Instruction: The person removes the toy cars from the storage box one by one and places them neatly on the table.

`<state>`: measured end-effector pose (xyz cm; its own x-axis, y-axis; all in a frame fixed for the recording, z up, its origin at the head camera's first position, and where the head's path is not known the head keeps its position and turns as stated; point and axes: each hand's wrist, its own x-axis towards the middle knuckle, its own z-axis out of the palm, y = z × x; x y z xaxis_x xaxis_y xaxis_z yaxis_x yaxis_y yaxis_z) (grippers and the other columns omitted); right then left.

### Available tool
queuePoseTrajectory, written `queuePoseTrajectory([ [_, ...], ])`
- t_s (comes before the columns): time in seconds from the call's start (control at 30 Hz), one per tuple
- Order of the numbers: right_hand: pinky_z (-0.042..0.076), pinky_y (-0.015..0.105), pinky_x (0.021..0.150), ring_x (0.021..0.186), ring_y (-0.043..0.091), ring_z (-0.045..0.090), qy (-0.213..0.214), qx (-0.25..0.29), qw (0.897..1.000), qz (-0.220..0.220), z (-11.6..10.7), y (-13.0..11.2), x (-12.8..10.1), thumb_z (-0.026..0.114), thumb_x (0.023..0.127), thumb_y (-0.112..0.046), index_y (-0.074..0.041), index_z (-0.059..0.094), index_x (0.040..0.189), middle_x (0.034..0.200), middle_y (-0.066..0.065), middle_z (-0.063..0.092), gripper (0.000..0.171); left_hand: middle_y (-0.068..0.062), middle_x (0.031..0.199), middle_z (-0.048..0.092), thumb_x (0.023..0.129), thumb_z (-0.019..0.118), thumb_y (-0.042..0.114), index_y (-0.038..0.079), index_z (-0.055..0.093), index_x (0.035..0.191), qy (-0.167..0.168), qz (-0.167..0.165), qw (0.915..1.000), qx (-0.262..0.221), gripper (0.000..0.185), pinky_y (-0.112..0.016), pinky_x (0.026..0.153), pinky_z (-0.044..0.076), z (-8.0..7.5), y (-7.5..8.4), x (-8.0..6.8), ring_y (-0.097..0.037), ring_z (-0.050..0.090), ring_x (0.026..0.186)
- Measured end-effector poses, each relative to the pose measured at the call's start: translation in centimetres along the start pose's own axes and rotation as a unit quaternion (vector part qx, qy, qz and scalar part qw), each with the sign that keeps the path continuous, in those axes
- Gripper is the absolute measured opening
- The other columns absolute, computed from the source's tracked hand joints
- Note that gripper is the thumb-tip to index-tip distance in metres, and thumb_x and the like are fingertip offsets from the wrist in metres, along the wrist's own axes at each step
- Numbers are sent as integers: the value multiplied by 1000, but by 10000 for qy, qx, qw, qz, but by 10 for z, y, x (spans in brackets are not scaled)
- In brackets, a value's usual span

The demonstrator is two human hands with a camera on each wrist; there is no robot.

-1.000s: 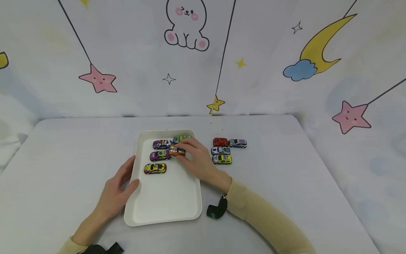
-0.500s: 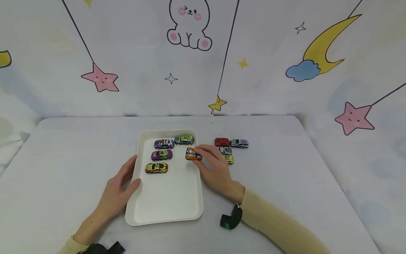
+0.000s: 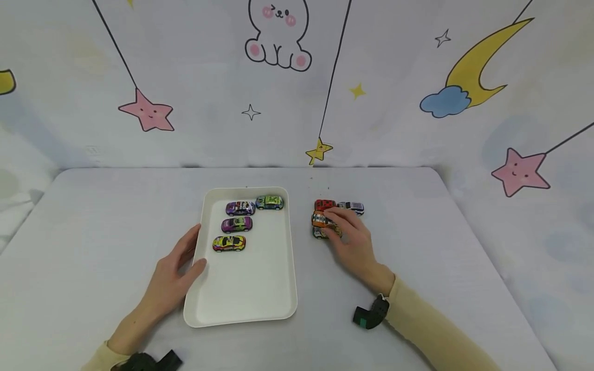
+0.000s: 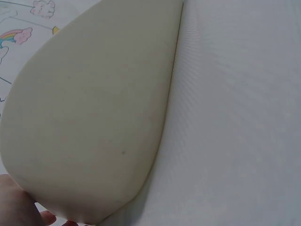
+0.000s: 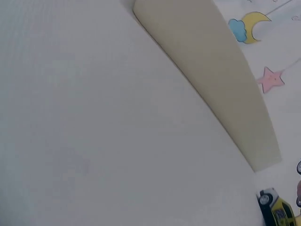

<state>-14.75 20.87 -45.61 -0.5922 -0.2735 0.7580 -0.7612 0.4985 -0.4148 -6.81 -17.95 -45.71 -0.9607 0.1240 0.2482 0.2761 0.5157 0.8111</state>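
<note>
Along the left side of the white tray (image 3: 248, 309), my left hand (image 3: 169, 283) holds the edge, thumb over the rim and fingers at the outside. Between thumb and fingers, my right hand (image 3: 355, 247) pinches an orange toy car (image 3: 319, 220). It hangs over a small group of toy cars right of the tray. There, a red toy car (image 3: 324, 204) and a silver toy car (image 3: 351, 207) show behind it. A yellow toy car (image 3: 320, 233), partly covered, peeks out in front; the right wrist view also catches a yellow toy car (image 5: 277, 209).
Inside the tray's far half lie a purple-and-white toy car (image 3: 240, 208), a green one (image 3: 269, 202), a purple one (image 3: 236, 224) and a yellow-and-red one (image 3: 229, 243). The white-covered table (image 3: 116, 221) meets a wall printed with cartoons.
My right hand has lifted the orange toy car from among those in the tray and carried it right, past the rim, to the other group. My left hand stays at the tray.
</note>
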Motion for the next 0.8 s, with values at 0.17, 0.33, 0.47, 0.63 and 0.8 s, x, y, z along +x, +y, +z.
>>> queuePoseTrajectory([
  [0.17, 45, 18, 102, 110, 32, 61, -40, -203, 9998, 1, -16, 16, -6, 81, 73, 11, 2, 70, 118, 118, 18, 66, 47, -15, 152, 47, 94, 65, 5, 18, 35, 156, 6, 7, 10000, -71, 70, -1, 101, 34, 2, 0, 1, -6, 51, 131],
  [0.33, 44, 17, 102, 111, 31, 61, -72, -334, 9994, 92, -30, 30, -11, 81, 73, 12, 1, 70, 119, 119, 16, 66, 48, -15, 152, 47, 94, 65, 5, 17, 35, 156, 12, 32, 10000, -54, 70, -1, 101, 34, 3, -1, 2, -13, 53, 131],
  [0.47, 43, 15, 103, 112, 32, 61, -160, -529, 9984, 130, -41, 38, -15, 81, 72, 14, 0, 71, 119, 119, 17, 66, 49, -16, 152, 47, 95, 64, 5, 17, 34, 156, -5, 45, 10000, -31, 70, 0, 101, 34, 4, 0, 2, -26, 54, 131],
  [0.63, 41, 14, 104, 113, 33, 60, -270, -619, 9973, 300, -48, 38, -15, 79, 73, 15, 1, 71, 117, 119, 20, 66, 47, -15, 153, 46, 96, 63, 8, 18, 33, 157, -36, -69, 9999, 70, 69, 0, 101, 33, 4, -1, 2, -31, 54, 131],
  [0.8, 45, 20, 102, 113, 31, 60, -515, -773, 9941, 554, -47, 36, -14, 78, 77, 12, 1, 71, 116, 119, 17, 66, 40, -16, 153, 45, 96, 63, 9, 19, 32, 157, -49, -115, 9998, 141, 69, 1, 101, 32, 1, 0, 1, -35, 53, 131],
])
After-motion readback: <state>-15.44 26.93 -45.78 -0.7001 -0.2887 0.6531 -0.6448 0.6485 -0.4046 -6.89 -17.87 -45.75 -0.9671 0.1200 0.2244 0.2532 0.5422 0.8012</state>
